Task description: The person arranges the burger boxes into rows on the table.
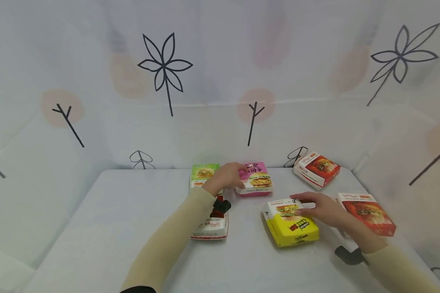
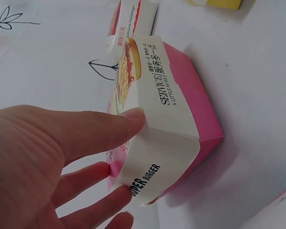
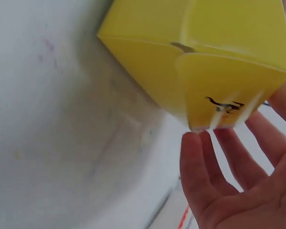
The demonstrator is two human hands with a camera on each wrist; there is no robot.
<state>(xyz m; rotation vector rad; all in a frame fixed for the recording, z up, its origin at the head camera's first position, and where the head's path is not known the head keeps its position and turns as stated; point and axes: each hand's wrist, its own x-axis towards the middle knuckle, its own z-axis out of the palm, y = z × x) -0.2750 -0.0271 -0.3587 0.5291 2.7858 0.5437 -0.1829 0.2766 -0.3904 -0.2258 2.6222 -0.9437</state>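
My left hand (image 1: 232,174) reaches across to the pink burger box (image 1: 257,180) at the table's far middle. In the left wrist view the thumb (image 2: 128,119) lies against the pink box (image 2: 190,95) at its lid edge, and the nearly straight fingertips (image 2: 117,195) touch its white end flap. My right hand (image 1: 309,205) rests flat on the lid of the yellow burger box (image 1: 291,228), fingers straight. The right wrist view shows that open palm (image 3: 229,167) just beside the yellow box (image 3: 200,52).
A green box (image 1: 204,172) sits left of the pink one. Under my left forearm lies a red-and-white box (image 1: 210,228). Two red boxes (image 1: 317,167) (image 1: 368,212) stand at the right. A flower-patterned cloth (image 1: 165,69) backs the white table (image 1: 132,211).
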